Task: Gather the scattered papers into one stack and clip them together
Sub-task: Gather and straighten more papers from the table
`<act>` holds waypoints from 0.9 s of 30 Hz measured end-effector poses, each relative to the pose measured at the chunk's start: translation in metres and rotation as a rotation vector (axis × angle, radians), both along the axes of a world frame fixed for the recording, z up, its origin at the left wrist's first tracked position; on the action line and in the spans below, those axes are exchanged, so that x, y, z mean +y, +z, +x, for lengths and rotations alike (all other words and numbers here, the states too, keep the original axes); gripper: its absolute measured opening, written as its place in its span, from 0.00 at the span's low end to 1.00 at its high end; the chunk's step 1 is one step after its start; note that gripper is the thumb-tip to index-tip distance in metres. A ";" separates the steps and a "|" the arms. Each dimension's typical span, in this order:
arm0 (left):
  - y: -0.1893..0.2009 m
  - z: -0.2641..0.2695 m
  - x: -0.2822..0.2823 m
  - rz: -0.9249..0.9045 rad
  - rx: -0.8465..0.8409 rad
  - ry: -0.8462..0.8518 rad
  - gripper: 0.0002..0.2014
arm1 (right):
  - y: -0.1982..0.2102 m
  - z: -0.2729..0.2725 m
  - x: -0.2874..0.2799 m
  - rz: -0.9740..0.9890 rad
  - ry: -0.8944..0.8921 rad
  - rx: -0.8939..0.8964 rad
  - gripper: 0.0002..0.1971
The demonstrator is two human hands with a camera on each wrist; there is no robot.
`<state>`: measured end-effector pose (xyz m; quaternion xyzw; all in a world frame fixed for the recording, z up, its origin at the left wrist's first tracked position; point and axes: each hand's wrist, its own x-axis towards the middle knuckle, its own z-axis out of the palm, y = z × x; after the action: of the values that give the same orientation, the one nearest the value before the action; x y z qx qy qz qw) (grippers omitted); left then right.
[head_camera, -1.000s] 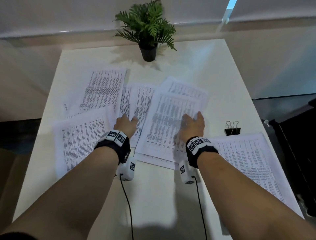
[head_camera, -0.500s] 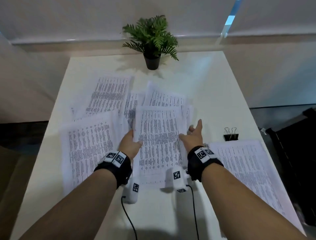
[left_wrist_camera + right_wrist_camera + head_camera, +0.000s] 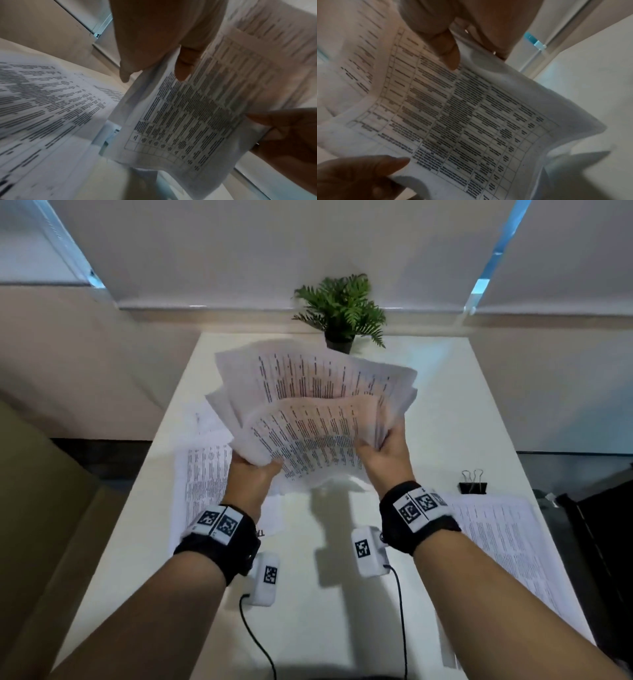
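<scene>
A loose bundle of printed papers is being held up in the air above the white surface, its sheets fanning and overlapping unevenly, the top edges leaning away toward the far side. The left hand is gripping the bundle's lower left corner, thumb lying on the printed face and the other fingers curling behind the sheets. The right hand is gripping the lower right edge in the same way, its thumb pressing onto the table of text while the fingers are wrapping behind. The bottom sheet is sagging in a curve between the two hands.

Under and to the left of the bundle, more sheets are lying flat on the surface, one partly overlapping another. Another sheet is lying at the right, near the surface's edge, partly under the right forearm. A black binder clip is sitting just beyond that sheet, its wire handles standing up, well apart from the held bundle. A small potted plant is standing at the far edge of the surface, behind the raised papers.
</scene>
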<state>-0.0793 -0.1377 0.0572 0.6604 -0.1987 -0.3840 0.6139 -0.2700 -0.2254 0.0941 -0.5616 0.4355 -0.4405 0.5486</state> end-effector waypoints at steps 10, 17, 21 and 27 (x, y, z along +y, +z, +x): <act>0.003 0.008 -0.002 0.001 -0.138 -0.075 0.22 | -0.016 0.011 -0.003 0.087 -0.035 0.300 0.13; -0.050 0.106 0.035 0.631 -0.426 0.097 0.30 | -0.051 0.057 -0.004 0.152 0.002 0.402 0.12; -0.076 0.146 0.053 0.939 -0.330 0.018 0.32 | -0.081 0.093 0.004 0.299 0.028 0.389 0.08; -0.090 0.150 0.058 0.728 -0.358 -0.148 0.25 | -0.111 0.135 0.022 0.395 0.191 0.528 0.11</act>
<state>0.0708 -0.0801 -0.0332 0.8747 -0.2006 -0.3514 0.2667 -0.1351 -0.2035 -0.0171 -0.5773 0.5849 -0.1335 0.5539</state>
